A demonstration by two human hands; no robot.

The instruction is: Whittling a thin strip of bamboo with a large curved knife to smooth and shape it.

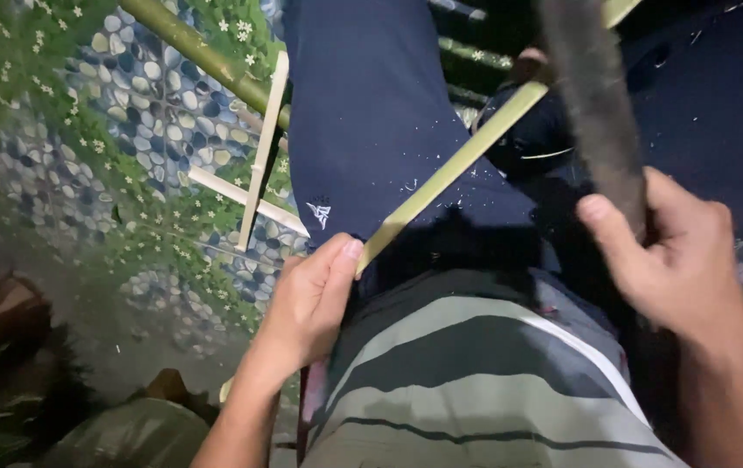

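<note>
Bamboo strip point(467, 156) slants across the lap, pinched by the left hand point(306, 303); right hand point(679, 260) clasps a dark blade point(597, 104).

A patterned floor mat point(142, 113), printed with blue and white pebbles, green leaves and small white flowers, fills the upper left of the frame. Toward the lower left it gives way to dim grey ground point(103, 338). The light is low, the corners falling into shadow.
</note>
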